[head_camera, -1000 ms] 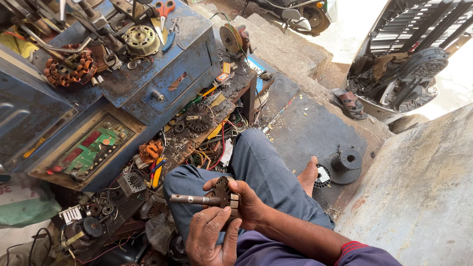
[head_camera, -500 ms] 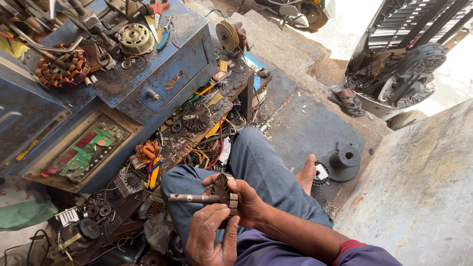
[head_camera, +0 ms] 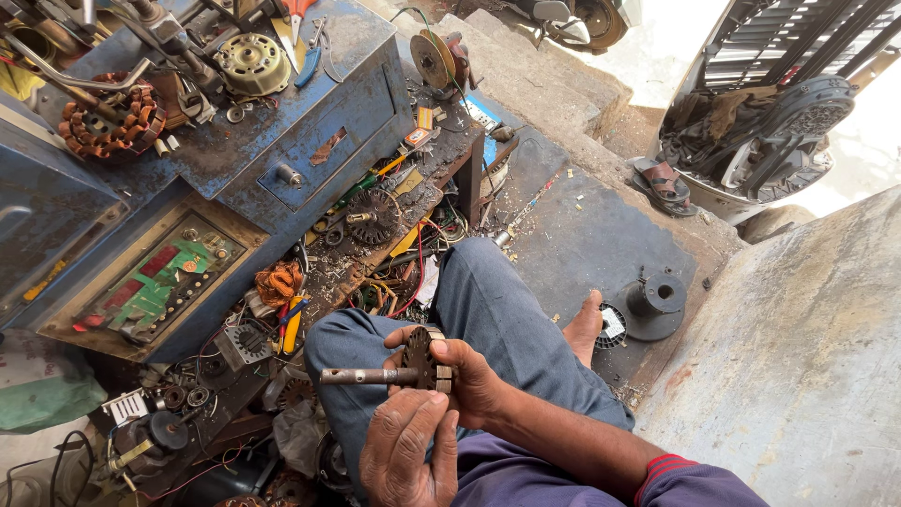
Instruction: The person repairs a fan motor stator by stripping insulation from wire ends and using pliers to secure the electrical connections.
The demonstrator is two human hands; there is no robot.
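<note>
Two bare hands lowest in view, meeting above a bent knee in blue trousers (head_camera: 507, 310). Right hand (head_camera: 469, 376) wrapped firmly around a dark toothed disc (head_camera: 416, 355), thumb over its top edge. Left hand (head_camera: 404, 455) just beneath, fingers loosely curled, fingertips up against the disc's lower side; cannot tell whether pinching or only resting. Sticking out sideways from the disc, a grey metal shaft (head_camera: 361, 376), level, held in the air over the lap.

Just past the knee, a low cluttered shelf (head_camera: 375, 244) crowded with gears, screwdrivers with yellow handles and tangled red and yellow wires. Beside it, further left, a shallow wooden tray (head_camera: 56, 324) holding a green circuit board (head_camera: 160, 282) lying flat inside. Behind the tray, a blue metal cabinet (head_camera: 357, 113) with one closed drawer (head_camera: 310, 174), knob at its front. On the cabinet's top, a ring of copper windings (head_camera: 108, 117), a round pale motor part (head_camera: 251, 61) and scattered hand tools, all loose and close together.

To the right, on the dark floor mat (head_camera: 582, 235), a bare foot (head_camera: 584, 329) just beside a black round base (head_camera: 657, 300). Further off, a pair of sandals (head_camera: 662, 178) near a stone step, then a round fan guard (head_camera: 788, 113) leaning at top right.
</note>
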